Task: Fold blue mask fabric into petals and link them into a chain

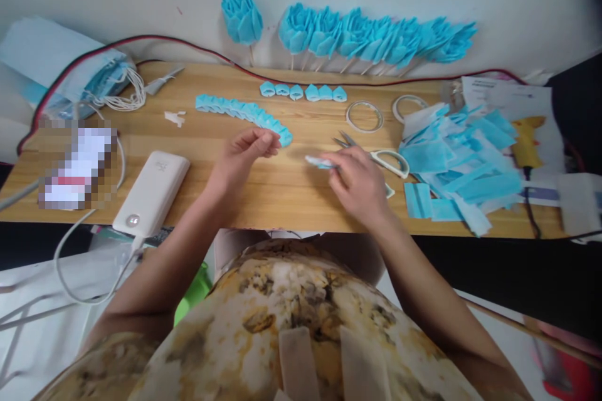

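Note:
My left hand [244, 153] hovers over the wooden table [291, 194] with its fingers curled together, right at the near end of a curved row of folded blue fabric petals [239, 110]. Whether it grips the last petal I cannot make out. My right hand [357, 182] is closed on a small folded blue fabric piece [317, 162] that sticks out to the left of its fingers. White-handled scissors [376, 156] lie just behind the right hand.
Blue fabric flowers on sticks [357, 34] lean on the wall. A short row of small petals [303, 92], two tape rolls [364, 116], a heap of blue strips [456, 163], a glue gun [527, 138], a white power bank [151, 192], and masks [101, 78] lie around.

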The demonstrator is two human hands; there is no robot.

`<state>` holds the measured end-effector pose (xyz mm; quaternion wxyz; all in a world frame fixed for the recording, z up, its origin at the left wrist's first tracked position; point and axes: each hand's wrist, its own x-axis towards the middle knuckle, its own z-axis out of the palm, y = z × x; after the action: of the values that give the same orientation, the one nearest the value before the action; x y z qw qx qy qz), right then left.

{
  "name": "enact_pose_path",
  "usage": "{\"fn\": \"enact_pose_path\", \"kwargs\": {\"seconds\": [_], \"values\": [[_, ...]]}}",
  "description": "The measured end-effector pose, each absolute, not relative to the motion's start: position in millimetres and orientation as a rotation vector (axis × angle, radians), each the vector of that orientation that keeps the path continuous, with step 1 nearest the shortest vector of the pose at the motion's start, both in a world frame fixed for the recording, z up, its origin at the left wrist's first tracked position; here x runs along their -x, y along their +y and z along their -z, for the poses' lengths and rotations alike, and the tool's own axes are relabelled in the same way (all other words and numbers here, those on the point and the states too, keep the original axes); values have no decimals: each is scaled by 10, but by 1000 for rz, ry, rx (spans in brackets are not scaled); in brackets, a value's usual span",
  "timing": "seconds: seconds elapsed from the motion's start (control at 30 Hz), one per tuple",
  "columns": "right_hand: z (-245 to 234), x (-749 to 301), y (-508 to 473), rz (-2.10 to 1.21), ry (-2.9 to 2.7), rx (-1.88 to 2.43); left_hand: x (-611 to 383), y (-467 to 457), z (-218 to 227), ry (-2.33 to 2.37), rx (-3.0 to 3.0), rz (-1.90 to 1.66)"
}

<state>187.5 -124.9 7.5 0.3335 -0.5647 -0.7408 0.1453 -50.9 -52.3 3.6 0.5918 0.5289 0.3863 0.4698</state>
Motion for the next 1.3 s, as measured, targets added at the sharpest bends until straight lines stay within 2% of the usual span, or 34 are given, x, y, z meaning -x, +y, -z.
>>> {"fn": "enact_pose_path", "kwargs": {"seconds": [0.17, 0.33, 0.6, 0.77, 0.93, 1.03, 1.2, 1.3], "values": [[75, -1848, -1418, -452, -2244, 1336, 530, -635, -75, 1000, -1540, -1035], [-11, -1899, -1548, -554, -2185, 1248, 395, -740, -65, 920, -1794, -834], [-127, -2552, -1539, -122, -2005, 1877, 380, -735, -168, 940, -1926, -906], [-12, -2589, -1473, -20, -2007, 2096, 330, -743, -152, 920, -1917, -891], [-38, -2567, -1410, -109, -1905, 2121, 278, -732, -167, 882, -1916, -886], [-130, -2536, -1431, -420, -1636, 1932, 272, -725, -206, 891, -1888, -873], [-293, -2385, -1548, -1382, -829, 1345, 221, -706, -243, 905, -1798, -866], [-309, -2296, -1610, -1626, -621, 1183, 152, -693, -275, 871, -1792, -921]]}}
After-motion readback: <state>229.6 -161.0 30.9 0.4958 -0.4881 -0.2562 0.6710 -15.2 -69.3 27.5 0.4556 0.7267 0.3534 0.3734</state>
